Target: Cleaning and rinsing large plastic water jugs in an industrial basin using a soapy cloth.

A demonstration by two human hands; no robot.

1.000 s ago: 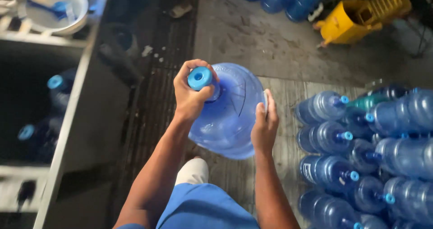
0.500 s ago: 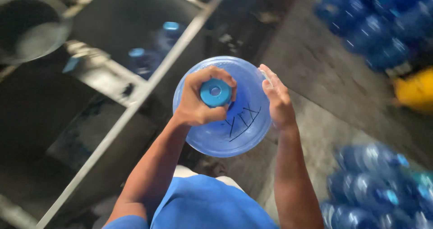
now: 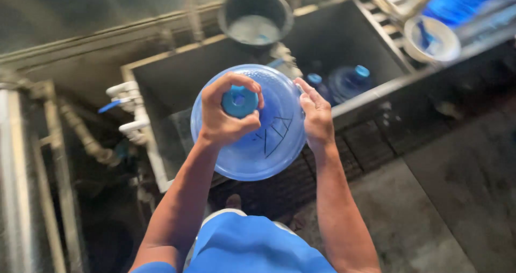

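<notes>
Left hand (image 3: 226, 123) fingers clamp capped neck of blue water jug (image 3: 250, 123); right hand (image 3: 317, 117) flat on side. Wet grip could slip, jug drops into tank (image 3: 177, 79).

My left hand (image 3: 228, 123) wraps a bright blue cap (image 3: 239, 101) on a translucent pale-blue jug (image 3: 258, 144) with black scribbled lines. Behind the jug: dark grey tank (image 3: 333, 42), black bucket (image 3: 255, 18), white bowl (image 3: 432, 39). My shirt (image 3: 252, 246) blue.
</notes>
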